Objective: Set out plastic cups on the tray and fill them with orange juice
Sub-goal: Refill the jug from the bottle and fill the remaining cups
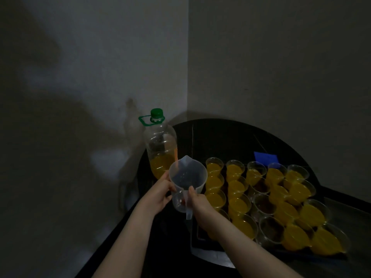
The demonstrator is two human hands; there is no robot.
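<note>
I hold a clear plastic measuring jug (187, 177) above the dark table, and it looks empty. My right hand (200, 203) grips its handle, thumb on top. My left hand (158, 195) holds the jug's left side with curled fingers. Behind it stands a large clear bottle (160, 145) with a green cap, orange juice in its lower third. To the right, a dark tray (197, 240) carries rows of clear plastic cups. Most hold orange juice (237, 205); three cups in the middle column (265, 204) look empty.
The dark table (220, 137) sits in a corner between two pale walls. A blue paper (265, 157) lies behind the tray. The room is dim.
</note>
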